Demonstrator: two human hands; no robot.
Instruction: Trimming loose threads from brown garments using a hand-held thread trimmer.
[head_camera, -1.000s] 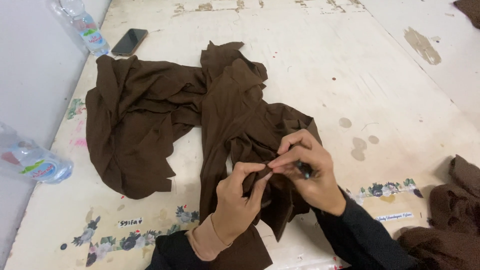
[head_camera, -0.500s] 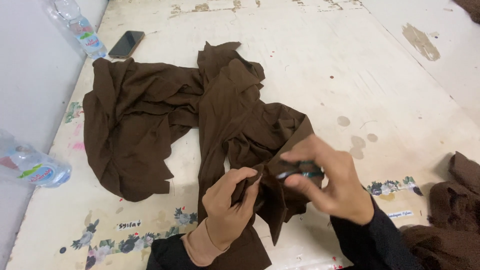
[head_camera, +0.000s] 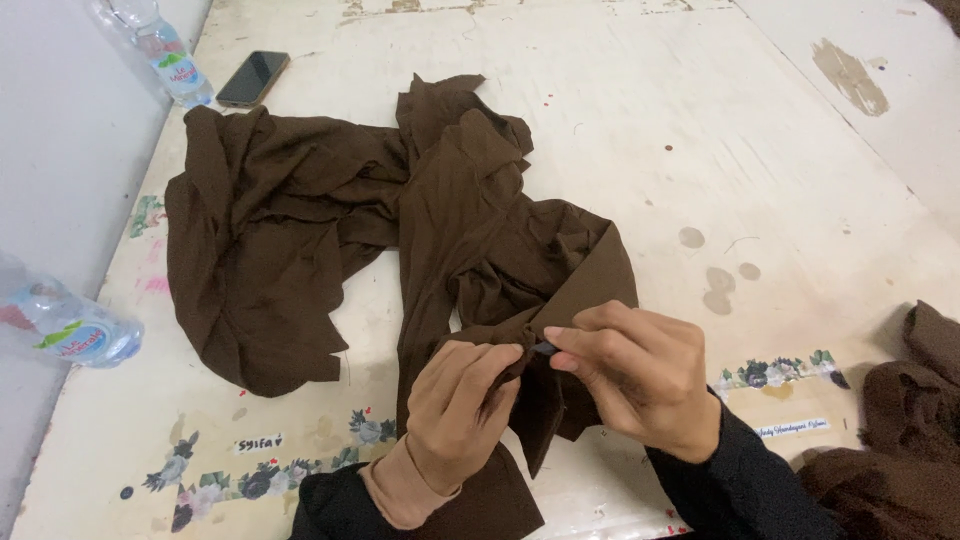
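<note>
Cloth (head_camera: 470, 250) pinched between left hand (head_camera: 462, 405), right hand (head_camera: 640, 375).

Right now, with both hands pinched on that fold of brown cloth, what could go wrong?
The right hand holds a small dark tool right against the left hand's fingertips; a slip might nick them, though the tool is too hidden to identify. The brown cloth lies bunched, so an unseen layer could get caught in the pinch. Its trailing part lies near the phone and the bottle; a hard tug might drag against them.
</note>
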